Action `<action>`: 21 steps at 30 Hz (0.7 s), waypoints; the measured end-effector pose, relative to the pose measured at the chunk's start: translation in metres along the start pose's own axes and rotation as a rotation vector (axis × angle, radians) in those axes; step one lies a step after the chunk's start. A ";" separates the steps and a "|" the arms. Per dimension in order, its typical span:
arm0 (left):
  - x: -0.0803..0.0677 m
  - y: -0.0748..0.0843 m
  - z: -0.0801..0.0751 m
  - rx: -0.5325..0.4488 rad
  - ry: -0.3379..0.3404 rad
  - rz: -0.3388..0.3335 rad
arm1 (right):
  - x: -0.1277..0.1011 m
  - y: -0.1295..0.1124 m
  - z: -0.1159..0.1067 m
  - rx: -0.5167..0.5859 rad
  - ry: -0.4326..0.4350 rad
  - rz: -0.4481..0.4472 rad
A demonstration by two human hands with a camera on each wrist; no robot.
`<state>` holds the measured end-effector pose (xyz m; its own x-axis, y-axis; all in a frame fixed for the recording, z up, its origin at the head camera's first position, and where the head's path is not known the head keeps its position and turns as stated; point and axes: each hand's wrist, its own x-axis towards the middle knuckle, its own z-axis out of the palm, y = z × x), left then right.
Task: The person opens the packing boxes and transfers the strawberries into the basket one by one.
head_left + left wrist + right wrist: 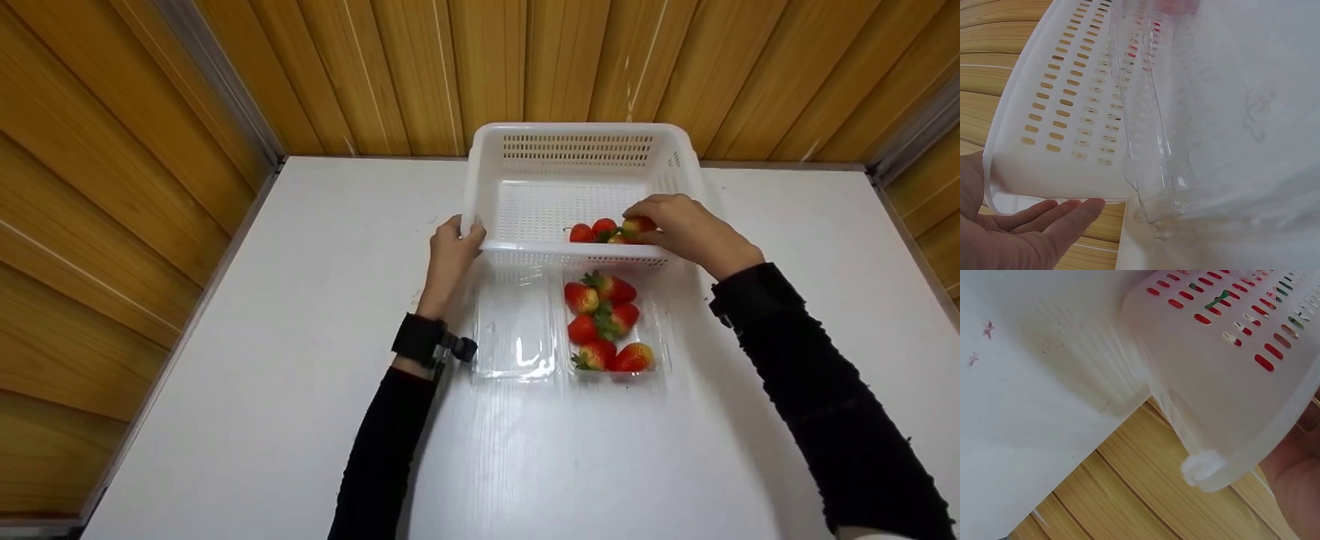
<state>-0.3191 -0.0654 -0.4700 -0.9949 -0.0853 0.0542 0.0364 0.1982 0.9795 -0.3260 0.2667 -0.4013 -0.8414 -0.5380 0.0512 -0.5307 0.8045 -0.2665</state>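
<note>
You are gripping a white plastic basket (577, 161), smooth and slightly translucent, its walls pierced with rows of slots. In front of it a clear, glossy plastic clamshell tray (517, 330) is catching the light on its ridged edges. The strawberries (604, 319) in it are looking shiny and dimpled, with matt green leaves. The counter (300, 360) is showing a smooth white surface with a faint sheen. The walls (112, 187) behind are showing grooved, varnished wood planks. Your sleeves (825, 405) are looking like matt black knitted cloth.
</note>
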 end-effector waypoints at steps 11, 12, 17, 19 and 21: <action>0.000 0.001 0.000 0.026 -0.013 -0.015 | 0.005 0.000 0.004 0.004 0.036 0.038; 0.000 0.001 0.000 0.028 -0.013 -0.022 | 0.005 0.000 0.005 0.003 0.038 0.035; 0.000 0.002 0.000 0.042 -0.014 -0.035 | 0.005 0.000 0.003 0.010 0.028 0.038; 0.001 0.001 0.000 0.042 -0.014 -0.037 | 0.005 -0.001 0.002 0.026 0.022 0.050; 0.002 0.001 0.000 0.037 -0.009 -0.039 | 0.004 -0.003 0.000 0.025 0.025 0.049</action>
<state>-0.3207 -0.0652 -0.4688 -0.9963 -0.0845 0.0143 -0.0056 0.2308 0.9730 -0.3277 0.2627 -0.4002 -0.8687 -0.4915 0.0619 -0.4865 0.8231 -0.2930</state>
